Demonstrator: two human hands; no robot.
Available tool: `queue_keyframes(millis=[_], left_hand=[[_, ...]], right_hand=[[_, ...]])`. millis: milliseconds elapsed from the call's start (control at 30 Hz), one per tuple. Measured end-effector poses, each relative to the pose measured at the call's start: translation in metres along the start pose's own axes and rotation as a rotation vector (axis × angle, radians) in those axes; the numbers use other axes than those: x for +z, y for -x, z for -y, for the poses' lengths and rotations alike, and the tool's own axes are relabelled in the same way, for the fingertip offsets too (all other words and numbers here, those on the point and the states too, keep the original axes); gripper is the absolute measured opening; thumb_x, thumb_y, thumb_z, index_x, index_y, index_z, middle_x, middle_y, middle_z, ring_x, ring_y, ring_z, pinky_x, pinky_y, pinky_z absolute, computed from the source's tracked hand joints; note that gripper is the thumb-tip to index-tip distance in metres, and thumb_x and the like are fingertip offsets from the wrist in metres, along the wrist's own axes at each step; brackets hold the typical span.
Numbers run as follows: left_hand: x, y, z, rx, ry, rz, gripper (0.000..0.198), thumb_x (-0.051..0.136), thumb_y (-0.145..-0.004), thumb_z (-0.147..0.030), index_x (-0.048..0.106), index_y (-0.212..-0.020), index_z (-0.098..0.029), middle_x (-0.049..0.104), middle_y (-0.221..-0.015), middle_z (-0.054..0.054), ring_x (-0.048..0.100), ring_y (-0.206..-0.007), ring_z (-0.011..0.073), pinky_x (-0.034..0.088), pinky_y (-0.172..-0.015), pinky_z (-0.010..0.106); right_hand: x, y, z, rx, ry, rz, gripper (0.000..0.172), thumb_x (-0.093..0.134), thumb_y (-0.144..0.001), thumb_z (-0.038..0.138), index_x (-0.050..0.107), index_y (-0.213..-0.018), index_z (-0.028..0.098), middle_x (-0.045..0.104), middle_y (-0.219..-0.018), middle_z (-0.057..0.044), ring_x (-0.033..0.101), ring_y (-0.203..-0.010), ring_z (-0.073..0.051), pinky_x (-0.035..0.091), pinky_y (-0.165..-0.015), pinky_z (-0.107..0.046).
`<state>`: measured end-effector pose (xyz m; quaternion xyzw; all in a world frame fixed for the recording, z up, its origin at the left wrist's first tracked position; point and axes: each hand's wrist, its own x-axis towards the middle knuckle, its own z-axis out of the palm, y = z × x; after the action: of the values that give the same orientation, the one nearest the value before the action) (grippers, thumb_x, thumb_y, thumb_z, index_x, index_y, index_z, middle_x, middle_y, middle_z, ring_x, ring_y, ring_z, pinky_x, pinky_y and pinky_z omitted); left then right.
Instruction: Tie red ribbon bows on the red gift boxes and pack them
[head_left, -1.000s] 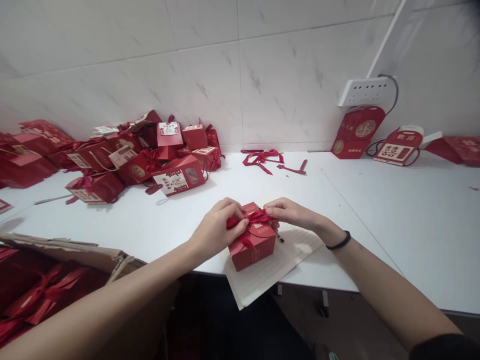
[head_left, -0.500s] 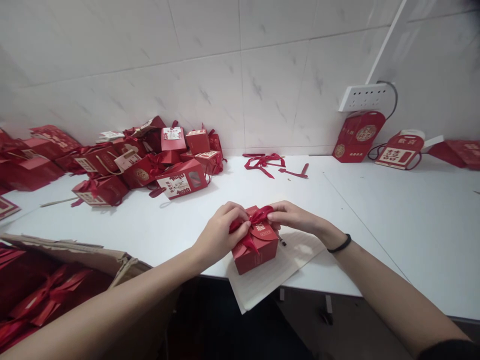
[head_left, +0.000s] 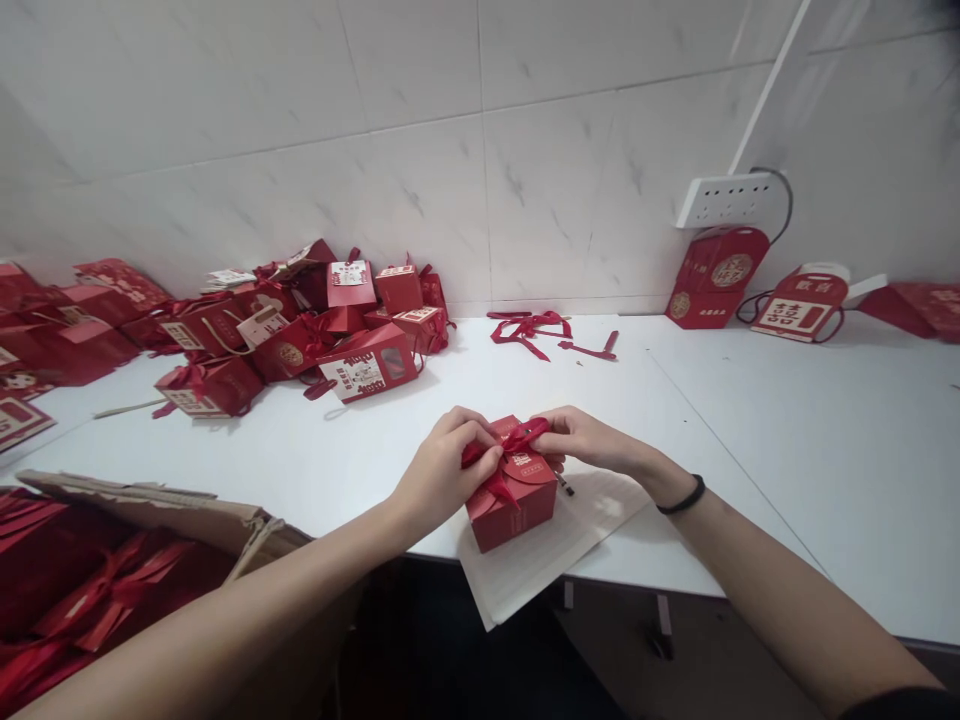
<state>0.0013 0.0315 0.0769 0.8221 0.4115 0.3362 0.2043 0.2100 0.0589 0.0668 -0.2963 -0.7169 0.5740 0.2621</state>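
A small red gift box (head_left: 517,505) stands on a white paper sheet (head_left: 551,555) at the near edge of the white table (head_left: 750,420). A dark red ribbon (head_left: 510,445) crosses its top. My left hand (head_left: 442,470) pinches the ribbon at the box's left side. My right hand (head_left: 581,438) pinches the ribbon's other end at the right. A black band sits on my right wrist (head_left: 681,495).
A heap of red gift boxes (head_left: 300,325) lies at the back left against the tiled wall. Loose ribbon pieces (head_left: 536,328) lie at the back middle. Red paper bags (head_left: 720,275) and a white power strip (head_left: 724,198) are at the right. A cardboard carton (head_left: 112,560) with ribboned red items stands lower left.
The hands and the box stay in almost the same place; the fingers shift slightly on the ribbon. The view has tilted a little, so everything sits lower in the picture.
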Motion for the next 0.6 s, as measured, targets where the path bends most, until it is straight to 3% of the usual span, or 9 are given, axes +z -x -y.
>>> queue_keyframes(millis=[167, 367, 500, 600], left_hand=[[0.001, -0.001, -0.001, -0.027, 0.002, -0.002, 0.013, 0.051, -0.080, -0.020, 0.053, -0.067, -0.018, 0.055, -0.091, 0.002, 0.054, -0.087, 0.0150, 0.044, -0.081, 0.032], [0.002, -0.004, -0.001, -0.046, 0.021, 0.017, 0.014, 0.051, -0.079, -0.020, 0.051, -0.066, -0.018, 0.055, -0.089, 0.002, 0.054, -0.086, 0.0155, 0.045, -0.080, 0.033], [0.004, -0.006, -0.004, -0.054, 0.026, 0.051, 0.013, 0.051, -0.079, -0.021, 0.052, -0.066, -0.018, 0.054, -0.088, 0.003, 0.053, -0.086, 0.0161, 0.045, -0.080, 0.033], [0.006, -0.006, -0.006, -0.050, 0.021, 0.095, 0.011, 0.052, -0.078, -0.021, 0.054, -0.067, -0.018, 0.053, -0.087, 0.002, 0.053, -0.086, 0.0163, 0.044, -0.080, 0.033]], right_hand=[[0.009, 0.008, 0.017, 0.150, 0.085, -0.061, 0.025, 0.051, -0.078, 0.027, 0.047, -0.056, 0.015, 0.037, -0.045, 0.006, 0.030, -0.041, -0.006, 0.022, -0.040, -0.020], [0.021, 0.016, 0.023, 0.244, 0.156, -0.139, 0.032, 0.050, -0.079, 0.031, 0.042, -0.051, 0.017, 0.040, -0.040, 0.004, 0.032, -0.036, -0.006, 0.021, -0.037, -0.020], [0.034, 0.026, 0.016, 0.240, 0.085, -0.296, 0.036, 0.053, -0.075, 0.042, 0.038, -0.052, 0.019, 0.036, -0.039, 0.006, 0.029, -0.035, -0.006, 0.018, -0.036, -0.020], [0.045, 0.034, 0.012, 0.232, 0.121, -0.474, 0.038, 0.054, -0.073, 0.047, 0.039, -0.052, 0.019, 0.041, -0.040, 0.004, 0.035, -0.037, -0.008, 0.026, -0.038, -0.021]])
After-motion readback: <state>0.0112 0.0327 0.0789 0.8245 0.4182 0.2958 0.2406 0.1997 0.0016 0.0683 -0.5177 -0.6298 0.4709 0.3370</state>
